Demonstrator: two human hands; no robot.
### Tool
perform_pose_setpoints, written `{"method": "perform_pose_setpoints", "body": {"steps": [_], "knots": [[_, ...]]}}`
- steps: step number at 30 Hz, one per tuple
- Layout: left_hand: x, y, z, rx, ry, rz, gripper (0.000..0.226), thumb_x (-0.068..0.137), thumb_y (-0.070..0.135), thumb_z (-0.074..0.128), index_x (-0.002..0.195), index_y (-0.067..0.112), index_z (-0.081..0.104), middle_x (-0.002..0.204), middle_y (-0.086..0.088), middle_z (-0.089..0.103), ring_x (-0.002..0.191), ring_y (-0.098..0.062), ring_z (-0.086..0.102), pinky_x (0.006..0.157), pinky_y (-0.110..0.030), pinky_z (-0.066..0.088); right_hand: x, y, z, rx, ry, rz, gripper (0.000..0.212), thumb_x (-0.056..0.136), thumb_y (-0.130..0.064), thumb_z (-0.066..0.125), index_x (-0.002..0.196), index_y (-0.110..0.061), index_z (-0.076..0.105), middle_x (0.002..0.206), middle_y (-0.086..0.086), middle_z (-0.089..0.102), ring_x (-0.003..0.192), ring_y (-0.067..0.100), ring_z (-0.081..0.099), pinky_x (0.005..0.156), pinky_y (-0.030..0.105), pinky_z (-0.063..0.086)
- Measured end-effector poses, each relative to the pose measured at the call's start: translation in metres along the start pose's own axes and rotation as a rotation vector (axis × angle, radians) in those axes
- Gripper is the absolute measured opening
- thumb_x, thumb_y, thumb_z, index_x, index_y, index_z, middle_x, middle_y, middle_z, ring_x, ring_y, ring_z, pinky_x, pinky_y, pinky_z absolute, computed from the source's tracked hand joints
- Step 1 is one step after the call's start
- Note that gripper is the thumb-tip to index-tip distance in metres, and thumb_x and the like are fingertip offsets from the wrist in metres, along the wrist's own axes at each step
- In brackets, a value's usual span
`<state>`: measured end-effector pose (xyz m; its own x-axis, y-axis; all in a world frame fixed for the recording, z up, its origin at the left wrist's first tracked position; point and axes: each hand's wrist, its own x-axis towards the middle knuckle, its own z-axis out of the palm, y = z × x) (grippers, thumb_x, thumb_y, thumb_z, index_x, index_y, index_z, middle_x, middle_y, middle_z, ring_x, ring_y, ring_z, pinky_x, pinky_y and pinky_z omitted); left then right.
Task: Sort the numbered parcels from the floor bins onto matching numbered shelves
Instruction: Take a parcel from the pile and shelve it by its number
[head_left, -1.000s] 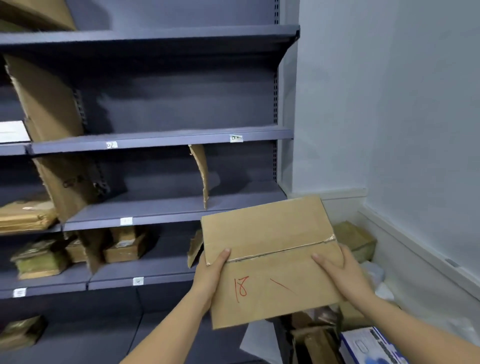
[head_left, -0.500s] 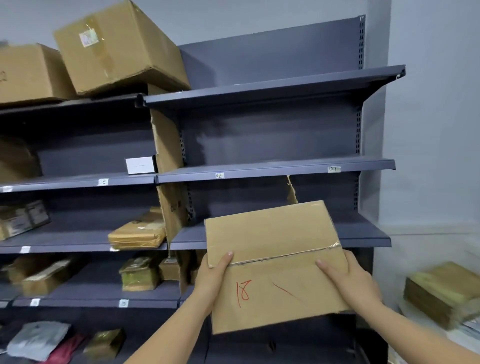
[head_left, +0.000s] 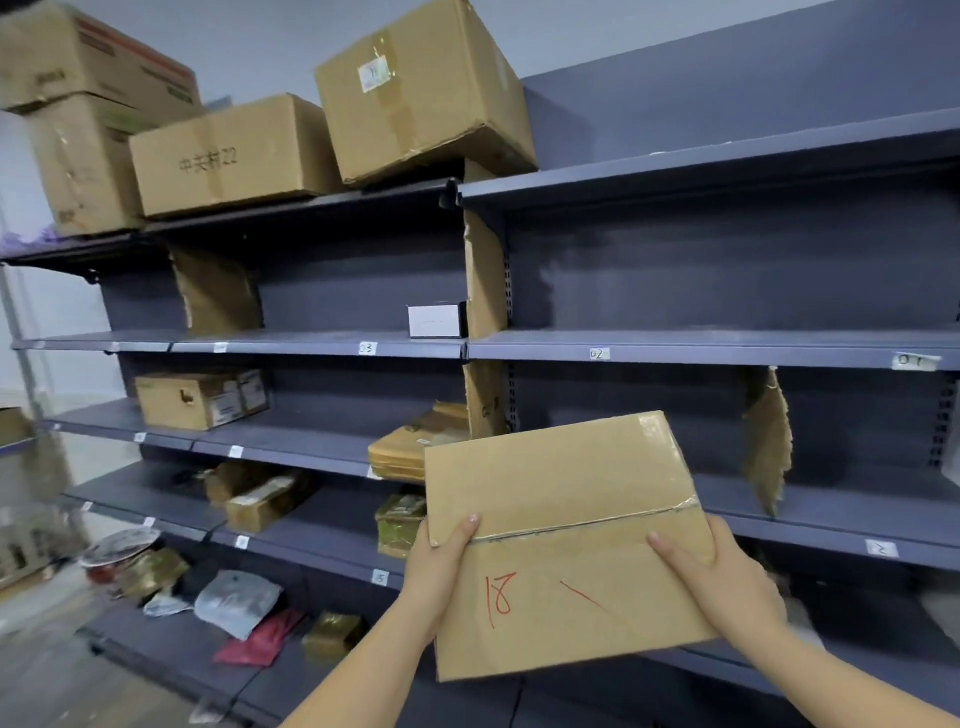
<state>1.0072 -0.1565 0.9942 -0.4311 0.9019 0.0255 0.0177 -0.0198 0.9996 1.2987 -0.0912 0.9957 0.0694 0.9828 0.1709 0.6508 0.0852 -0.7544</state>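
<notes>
Parcel: a flat cardboard box (head_left: 566, 540) marked "18" in red, with a red stroke beside the number, is held in the air in front of the shelving, its marked face turned toward the camera and its taped seam running across the middle.
Left hand: the left hand (head_left: 434, 564) is clasped on the box's left edge, thumb laid over the front face at the seam; the other fingers are hidden behind the box.
Right hand: the right hand (head_left: 727, 577) is clasped on the box's right edge, thumb on the front face just below the seam; the remaining fingers are hidden behind.
Shelving: a dark blue-grey shelf unit (head_left: 727, 348) is seen behind the box, with small white labels on the shelf edges; "03" (head_left: 368, 348), "02" (head_left: 599, 354) and "01" (head_left: 915, 361) are legible on 1 level, and "15" (head_left: 381, 577) lower down.
Dividers: torn cardboard pieces (head_left: 768, 447) are stood upright between compartments.
Top shelf: 4 large cartons (head_left: 415, 93) are stacked there, the rightmost tilted.
Left compartments: several small parcels (head_left: 200, 400) are placed on the middle levels.
Bottom level: soft mailer bags (head_left: 236, 603) in grey and pink are laid near a small gold-wrapped box (head_left: 332, 634).
</notes>
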Motion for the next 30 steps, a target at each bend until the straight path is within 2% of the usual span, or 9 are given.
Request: {"method": "perform_pose_setpoints", "body": {"steps": [3,6,9,11,13,18,25,27,30], "knots": [[0.009,0.001,-0.025,-0.008,0.080,-0.003,0.031,0.087,0.046,0.065,0.112,0.036,0.051,0.103,0.002,0.070,0.091,-0.019,0.070,0.078,-0.038,0.056,0.013,-0.019,0.029,-0.006,-0.034,-0.041,0.065,0.077,-0.081,0.045,0.127,-0.040,0.037,0.099,-0.008,0.061,0.089,0.022,0.056,0.075,0.037,0.041],[0.022,-0.001,-0.049,0.015,0.154,-0.009,0.044,0.083,0.055,0.065,0.118,0.036,0.048,0.107,0.002,0.069,0.093,-0.019,0.069,0.087,-0.044,0.054,0.027,-0.037,0.056,0.011,-0.074,-0.084,0.068,0.073,-0.087,0.043,0.124,-0.042,0.037,0.100,-0.008,0.062,0.091,0.023,0.057,0.073,0.036,0.043],[0.033,0.003,-0.074,0.021,0.231,-0.003,0.048,0.081,0.058,0.066,0.119,0.034,0.048,0.106,0.003,0.071,0.092,-0.018,0.070,0.089,-0.045,0.054,0.043,-0.062,0.082,0.024,-0.120,-0.139,0.078,0.060,-0.092,0.035,0.122,-0.044,0.037,0.103,-0.008,0.062,0.093,0.024,0.056,0.074,0.037,0.042],[0.039,0.005,-0.093,0.025,0.283,0.011,0.055,0.076,0.061,0.067,0.122,0.035,0.050,0.104,0.006,0.072,0.091,-0.017,0.071,0.089,-0.047,0.054,0.051,-0.081,0.103,0.034,-0.157,-0.187,0.082,0.058,-0.092,0.033,0.124,-0.043,0.037,0.106,-0.009,0.062,0.098,0.024,0.056,0.074,0.037,0.039],[0.044,0.006,-0.114,0.007,0.343,0.015,0.051,0.079,0.055,0.068,0.121,0.032,0.052,0.104,0.005,0.072,0.089,-0.018,0.071,0.089,-0.046,0.055,0.059,-0.099,0.127,0.058,-0.190,-0.232,0.084,0.058,-0.092,0.034,0.125,-0.041,0.038,0.108,-0.010,0.062,0.101,0.025,0.057,0.074,0.037,0.039],[0.047,0.000,-0.165,-0.017,0.490,-0.017,0.049,0.081,0.050,0.070,0.121,0.027,0.053,0.108,-0.001,0.070,0.094,-0.023,0.069,0.087,-0.044,0.055,0.065,-0.136,0.185,0.080,-0.300,-0.322,0.067,0.076,-0.083,0.046,0.126,-0.038,0.039,0.102,-0.007,0.060,0.089,0.021,0.049,0.072,0.037,0.040],[0.046,-0.014,-0.237,0.003,0.657,-0.071,0.043,0.083,0.052,0.067,0.117,0.032,0.051,0.105,-0.002,0.071,0.090,-0.024,0.070,0.088,-0.047,0.055,0.059,-0.188,0.260,0.101,-0.421,-0.421,0.062,0.077,-0.082,0.046,0.122,-0.039,0.040,0.102,-0.009,0.059,0.098,0.025,0.059,0.074,0.036,0.043],[0.046,-0.015,-0.257,0.005,0.673,-0.069,0.041,0.084,0.050,0.067,0.118,0.030,0.051,0.104,-0.002,0.071,0.089,-0.023,0.070,0.085,-0.045,0.056,0.055,-0.204,0.277,0.103,-0.447,-0.437,0.057,0.078,-0.080,0.048,0.117,-0.039,0.041,0.100,-0.009,0.059,0.094,0.023,0.057,0.075,0.036,0.042],[0.049,-0.017,-0.291,0.015,0.699,-0.062,0.040,0.086,0.048,0.065,0.119,0.030,0.051,0.101,-0.002,0.072,0.087,-0.022,0.071,0.077,-0.040,0.057,0.046,-0.227,0.309,0.098,-0.480,-0.446,0.062,0.072,-0.085,0.045,0.115,-0.041,0.041,0.102,-0.006,0.061,0.097,0.026,0.059,0.078,0.037,0.044]]}}
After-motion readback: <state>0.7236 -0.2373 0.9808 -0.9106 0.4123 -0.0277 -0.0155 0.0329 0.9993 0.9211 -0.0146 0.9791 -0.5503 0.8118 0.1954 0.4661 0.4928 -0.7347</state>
